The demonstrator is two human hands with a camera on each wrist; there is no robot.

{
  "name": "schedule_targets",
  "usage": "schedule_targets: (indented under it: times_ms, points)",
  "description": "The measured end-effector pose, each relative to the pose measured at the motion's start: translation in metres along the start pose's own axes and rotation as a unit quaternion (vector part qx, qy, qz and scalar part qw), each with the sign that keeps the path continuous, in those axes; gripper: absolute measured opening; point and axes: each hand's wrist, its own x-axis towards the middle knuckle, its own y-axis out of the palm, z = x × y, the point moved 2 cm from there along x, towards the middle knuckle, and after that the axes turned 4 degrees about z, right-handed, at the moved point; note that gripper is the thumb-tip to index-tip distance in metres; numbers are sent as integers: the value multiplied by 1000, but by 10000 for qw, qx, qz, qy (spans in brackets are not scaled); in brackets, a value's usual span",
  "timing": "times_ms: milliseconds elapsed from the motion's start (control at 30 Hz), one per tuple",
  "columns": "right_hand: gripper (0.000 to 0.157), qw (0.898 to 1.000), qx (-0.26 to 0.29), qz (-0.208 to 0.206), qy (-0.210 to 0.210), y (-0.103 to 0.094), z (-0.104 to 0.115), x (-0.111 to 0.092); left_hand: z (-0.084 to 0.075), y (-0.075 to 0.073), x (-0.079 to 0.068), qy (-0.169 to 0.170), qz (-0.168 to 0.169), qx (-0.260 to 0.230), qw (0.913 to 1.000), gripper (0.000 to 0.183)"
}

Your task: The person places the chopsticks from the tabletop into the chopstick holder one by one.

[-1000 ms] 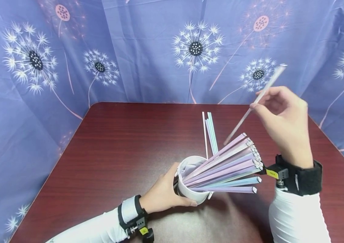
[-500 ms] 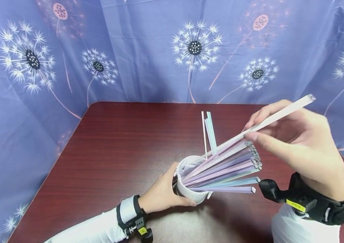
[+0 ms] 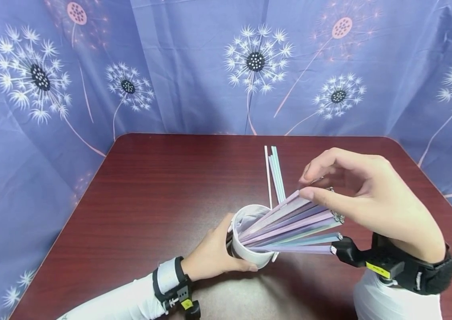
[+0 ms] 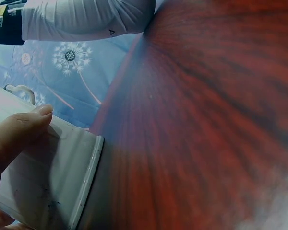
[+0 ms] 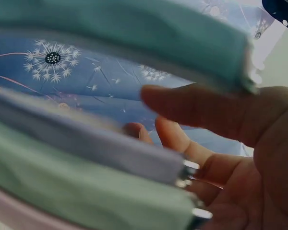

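Observation:
My left hand (image 3: 214, 255) grips a white cup (image 3: 255, 258) around its side; the left wrist view shows the thumb (image 4: 24, 124) pressed along the wall. Leaning out of the cup to the right is a bundle of slim pastel sticks (image 3: 290, 226) with glittering ends, like gem-topped pencils. Above their upper ends is my right hand (image 3: 370, 204), its thumb and fingers bent but apart, with no stick pinched between them. In the right wrist view a teal stick (image 5: 134, 38) and several others cross close before that hand, hiding part of it.
Beyond the cup, several pale blue sticks (image 3: 277, 175) and one whitish stick (image 3: 268, 178) lie on the dark red wooden table (image 3: 170, 178). A blue dandelion-print cloth (image 3: 198, 66) hangs behind. Each wrist wears a strapped camera (image 3: 386, 266).
The right hand has come down and let go of the white stick it held, which now lies among the bundle in the cup. My left hand and the cup stay put.

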Motion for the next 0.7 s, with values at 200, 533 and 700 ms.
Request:
schedule_targets:
  times_ms: [200,533,700]
  points:
    - [20,9975,83,-687,144,-8,-5,1,0,1,1,52,14,-74,10000,100]
    - [28,9768,-671,-825,1858,-23,-117,31,1,0,1,66,-3,-61,10000,99]
    - [25,9536,-1857,365,2342,-10,-196,38,1,1,1,104,10,-97,9999,99]
